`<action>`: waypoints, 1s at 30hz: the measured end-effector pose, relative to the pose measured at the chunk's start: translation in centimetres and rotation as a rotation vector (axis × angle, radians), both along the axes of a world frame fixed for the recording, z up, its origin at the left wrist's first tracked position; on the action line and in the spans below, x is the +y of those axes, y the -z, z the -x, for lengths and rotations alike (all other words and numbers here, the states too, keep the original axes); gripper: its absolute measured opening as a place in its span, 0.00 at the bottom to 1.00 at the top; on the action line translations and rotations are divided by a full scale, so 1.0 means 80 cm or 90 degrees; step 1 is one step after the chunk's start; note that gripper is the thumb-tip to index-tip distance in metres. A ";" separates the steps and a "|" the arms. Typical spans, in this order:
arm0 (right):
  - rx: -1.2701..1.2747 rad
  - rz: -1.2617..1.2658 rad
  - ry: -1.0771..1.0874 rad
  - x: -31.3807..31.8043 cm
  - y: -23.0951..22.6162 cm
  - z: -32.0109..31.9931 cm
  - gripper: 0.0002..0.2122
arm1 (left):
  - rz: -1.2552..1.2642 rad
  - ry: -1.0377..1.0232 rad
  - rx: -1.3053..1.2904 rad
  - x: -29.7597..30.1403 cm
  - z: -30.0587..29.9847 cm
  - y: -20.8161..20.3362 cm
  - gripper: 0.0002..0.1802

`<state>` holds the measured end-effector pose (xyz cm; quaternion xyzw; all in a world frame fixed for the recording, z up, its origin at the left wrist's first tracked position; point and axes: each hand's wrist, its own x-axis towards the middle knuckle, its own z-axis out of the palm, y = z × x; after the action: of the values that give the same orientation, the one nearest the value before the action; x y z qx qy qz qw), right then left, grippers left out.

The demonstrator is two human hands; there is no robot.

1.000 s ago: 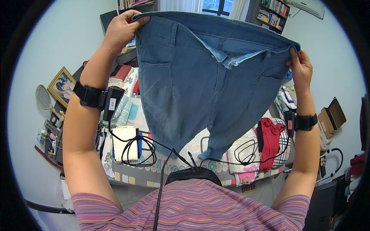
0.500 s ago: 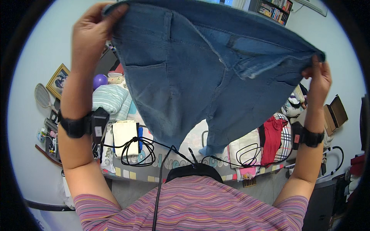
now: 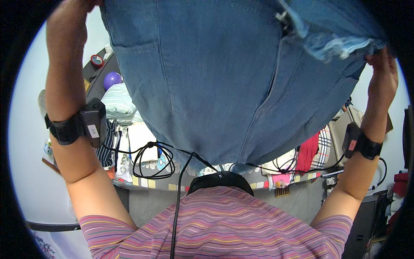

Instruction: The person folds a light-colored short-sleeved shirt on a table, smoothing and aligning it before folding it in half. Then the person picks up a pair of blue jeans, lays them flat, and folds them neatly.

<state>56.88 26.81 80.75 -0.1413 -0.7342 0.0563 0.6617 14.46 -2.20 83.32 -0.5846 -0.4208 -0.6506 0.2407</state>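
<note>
Up high, both hands are clamped on a pair of blue denim trousers (image 3: pixel 233 82), held spread above the person's head. The right hand (image 3: pixel 381 80) is pressed shut on the frayed, pale-edged corner of the cloth at the upper right, fingers curled over the hem. The left hand (image 3: pixel 84 5) sits at the very top edge of the view, mostly cut off, so how its fingers close cannot be told, though the denim's upper left corner clearly hangs from it. From these two grips the garment stretches wide between the arms, its long axis running left to right overhead, and the bulk sags down and toward the person's chest, a seam and pocket line showing on the underside. Both hands sit at opposite ends, neither nearer the middle. Each wrist wears a black strap with a small box, the left wrist unit (image 3: pixel 88 125) trailing a black cable (image 3: pixel 151 159) down to the striped shirt (image 3: pixel 224 224). Below the cloth lies a cluttered bed (image 3: pixel 129 142) with folded clothes, a purple ball (image 3: pixel 112 80) and a red garment (image 3: pixel 307 153).
</note>
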 end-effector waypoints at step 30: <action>-0.156 0.613 -0.130 0.217 0.310 0.228 0.38 | 0.472 -0.091 -0.151 0.235 0.170 0.322 0.47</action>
<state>38.60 44.19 55.93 -0.3635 -0.7071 0.4359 0.4218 0.88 16.64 57.59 -0.5217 -0.6916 -0.4994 0.0078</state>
